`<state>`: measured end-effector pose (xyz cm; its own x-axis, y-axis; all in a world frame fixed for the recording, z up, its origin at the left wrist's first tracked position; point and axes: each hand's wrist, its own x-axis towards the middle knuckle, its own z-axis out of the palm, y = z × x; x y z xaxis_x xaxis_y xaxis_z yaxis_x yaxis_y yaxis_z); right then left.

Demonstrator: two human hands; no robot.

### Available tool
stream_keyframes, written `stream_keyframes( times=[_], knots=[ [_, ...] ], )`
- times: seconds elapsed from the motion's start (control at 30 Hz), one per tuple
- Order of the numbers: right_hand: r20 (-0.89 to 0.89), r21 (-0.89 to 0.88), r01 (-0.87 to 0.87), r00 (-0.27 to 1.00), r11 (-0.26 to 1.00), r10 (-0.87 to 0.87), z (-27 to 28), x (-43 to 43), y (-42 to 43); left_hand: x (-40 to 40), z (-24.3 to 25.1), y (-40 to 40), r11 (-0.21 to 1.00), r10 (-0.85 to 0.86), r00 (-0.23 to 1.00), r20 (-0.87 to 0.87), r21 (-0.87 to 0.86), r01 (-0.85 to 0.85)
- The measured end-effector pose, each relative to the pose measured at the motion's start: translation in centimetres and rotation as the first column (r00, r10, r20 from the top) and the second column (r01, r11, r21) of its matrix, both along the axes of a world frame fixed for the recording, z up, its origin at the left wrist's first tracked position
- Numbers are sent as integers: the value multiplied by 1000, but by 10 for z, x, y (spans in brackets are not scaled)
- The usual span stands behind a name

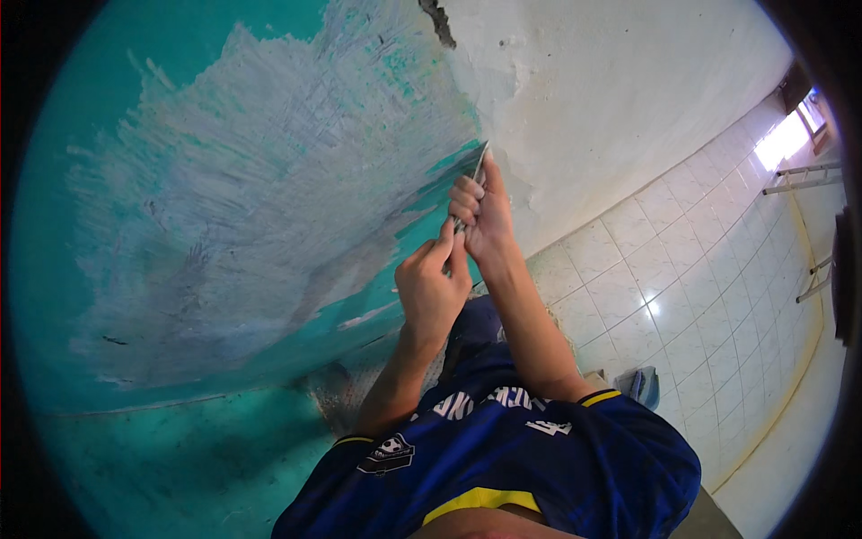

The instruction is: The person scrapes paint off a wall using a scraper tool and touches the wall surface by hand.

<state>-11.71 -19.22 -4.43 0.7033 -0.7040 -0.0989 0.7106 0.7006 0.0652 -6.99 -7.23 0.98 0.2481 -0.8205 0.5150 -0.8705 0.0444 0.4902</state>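
Observation:
A flat, thin scraper (482, 166), seen nearly edge-on, has its tip at the line where the teal wall (283, 17) meets a white wall (606, 87). My right hand (486, 209) is closed around it, with the thumb stretched along it towards the tip. Just below, my left hand (431, 279) pinches the tool's lower end between thumb and fingers. Both hands hide most of its length, so its handle does not show clearly. Left of my hands, a broad patch of whitish-grey filler (256, 175) with streaked edges covers much of the teal paint.
A dark gap (439, 21) breaks the wall corner above my hands. Tiled floor (633, 269) stretches right, with a ladder (805, 178) at the far side. A bluish object (638, 387) lies near my right elbow. A teal ledge (202, 458) runs below the patch.

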Motion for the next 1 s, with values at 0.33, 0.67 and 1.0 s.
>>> stream_keyframes(
  times=[0.33, 0.67, 1.0],
  knots=[
    [253, 91, -109, 964, 990, 83, 2, 8, 8, 6, 15, 3, 997, 30, 999, 37, 64, -32],
    [5, 142, -87, 996, 986, 87, 5, 8, 20, 0, 2, 18, 994, 96, 995, -22, 53, -94],
    [-27, 150, -134, 990, 980, 140, 6, 14, 26, -8, 0, 26, 988, 154, 988, -19, -21, -154]
  ],
)
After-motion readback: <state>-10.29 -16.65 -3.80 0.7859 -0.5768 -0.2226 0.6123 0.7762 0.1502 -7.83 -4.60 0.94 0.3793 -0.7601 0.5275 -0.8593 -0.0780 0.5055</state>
